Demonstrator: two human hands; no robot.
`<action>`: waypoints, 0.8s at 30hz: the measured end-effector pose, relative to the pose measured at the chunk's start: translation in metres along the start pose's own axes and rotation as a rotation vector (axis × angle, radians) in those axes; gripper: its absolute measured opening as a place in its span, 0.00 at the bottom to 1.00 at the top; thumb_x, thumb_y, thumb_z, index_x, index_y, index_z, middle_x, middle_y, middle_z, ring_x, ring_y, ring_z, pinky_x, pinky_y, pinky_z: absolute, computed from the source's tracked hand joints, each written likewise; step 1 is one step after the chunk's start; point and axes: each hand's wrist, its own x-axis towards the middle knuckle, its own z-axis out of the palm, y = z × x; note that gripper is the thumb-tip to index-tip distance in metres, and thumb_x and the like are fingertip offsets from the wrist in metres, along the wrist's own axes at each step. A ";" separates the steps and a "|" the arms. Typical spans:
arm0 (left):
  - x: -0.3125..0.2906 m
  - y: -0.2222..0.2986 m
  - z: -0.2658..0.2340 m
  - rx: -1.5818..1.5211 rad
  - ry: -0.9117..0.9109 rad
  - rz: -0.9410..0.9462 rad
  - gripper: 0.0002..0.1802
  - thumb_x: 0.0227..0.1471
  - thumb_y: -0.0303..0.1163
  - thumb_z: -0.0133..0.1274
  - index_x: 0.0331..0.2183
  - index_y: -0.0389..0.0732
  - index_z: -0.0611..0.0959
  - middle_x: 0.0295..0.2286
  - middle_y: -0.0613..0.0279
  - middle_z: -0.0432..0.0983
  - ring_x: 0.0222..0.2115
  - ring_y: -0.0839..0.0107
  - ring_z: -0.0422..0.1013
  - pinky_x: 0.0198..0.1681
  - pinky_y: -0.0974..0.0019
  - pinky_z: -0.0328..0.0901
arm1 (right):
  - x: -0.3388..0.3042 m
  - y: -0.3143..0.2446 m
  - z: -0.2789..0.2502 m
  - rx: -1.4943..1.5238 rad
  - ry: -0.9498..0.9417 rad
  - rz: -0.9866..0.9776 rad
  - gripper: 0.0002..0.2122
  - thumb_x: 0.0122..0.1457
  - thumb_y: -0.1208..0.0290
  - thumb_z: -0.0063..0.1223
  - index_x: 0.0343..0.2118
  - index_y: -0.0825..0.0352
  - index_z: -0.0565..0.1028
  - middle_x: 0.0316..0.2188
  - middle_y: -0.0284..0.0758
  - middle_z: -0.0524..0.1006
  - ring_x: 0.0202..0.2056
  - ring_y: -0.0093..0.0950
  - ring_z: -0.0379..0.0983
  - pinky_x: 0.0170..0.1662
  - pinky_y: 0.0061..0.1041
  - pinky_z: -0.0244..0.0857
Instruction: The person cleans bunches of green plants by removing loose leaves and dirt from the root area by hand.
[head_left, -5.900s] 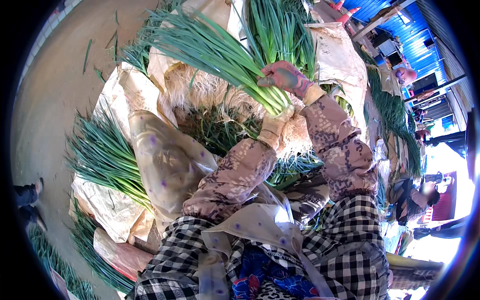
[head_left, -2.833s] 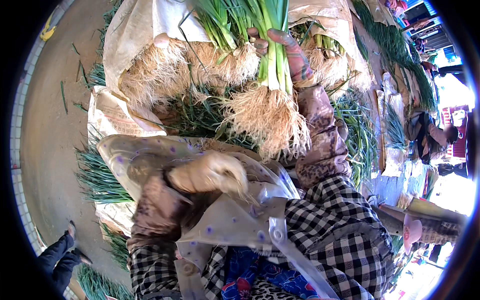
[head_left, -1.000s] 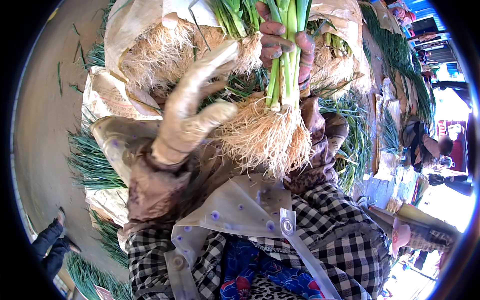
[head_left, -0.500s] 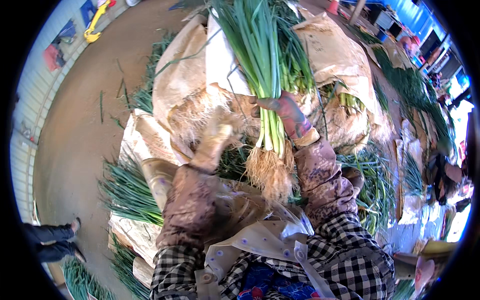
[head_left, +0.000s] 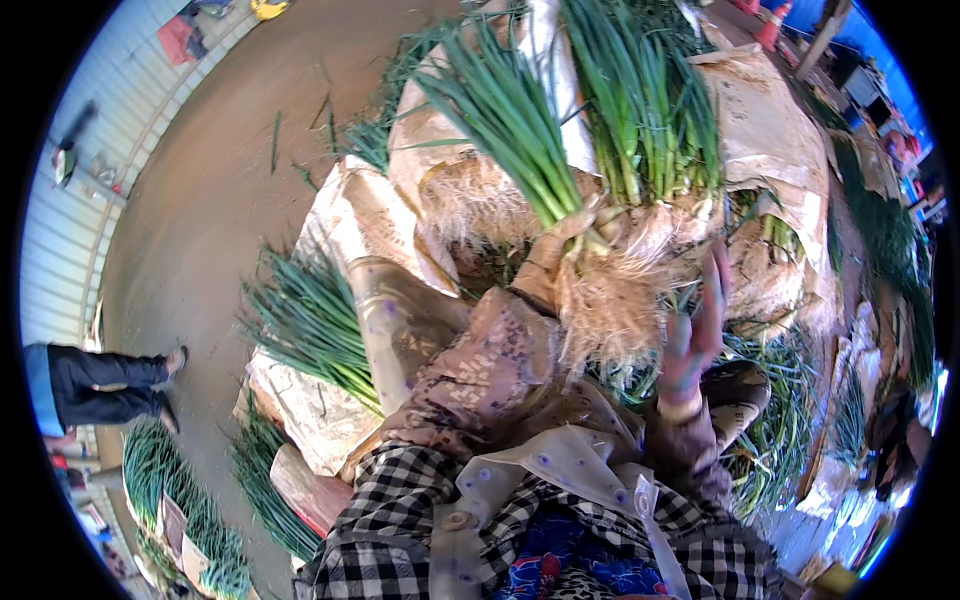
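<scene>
My left hand [head_left: 552, 247], in a tan glove, is closed around the lower stems of a bunch of green onions [head_left: 515, 125]. Their leaves point up and left, and a shaggy mass of pale roots [head_left: 612, 305] hangs below the hand. Just right of the roots, my right hand [head_left: 694, 325] is raised with its fingers stretched out, holding nothing. Behind the held bunch, a larger heap of green onions [head_left: 645, 110] lies with its roots toward me.
Brown paper wrappings [head_left: 765, 110] surround the heaps. More green onions lie at left [head_left: 310, 325] and lower right [head_left: 765, 440]. A person's legs [head_left: 110, 380] show at far left on the bare floor [head_left: 215, 220]. An orange cone [head_left: 773, 27] stands at back right.
The green onion bunch has passed from my right hand to my left and now leans left. My right hand has let go and drawn back toward me. The whole view has shifted.
</scene>
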 end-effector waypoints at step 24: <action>-0.071 0.013 0.039 0.246 0.210 0.515 0.29 0.45 0.43 0.51 0.44 0.33 0.67 0.33 0.51 0.71 0.25 0.62 0.71 0.26 0.63 0.70 | 0.032 -0.056 0.027 0.221 -0.228 -0.372 0.20 0.47 0.67 0.52 0.45 0.67 0.68 0.45 0.44 0.65 0.46 0.40 0.61 0.47 0.35 0.57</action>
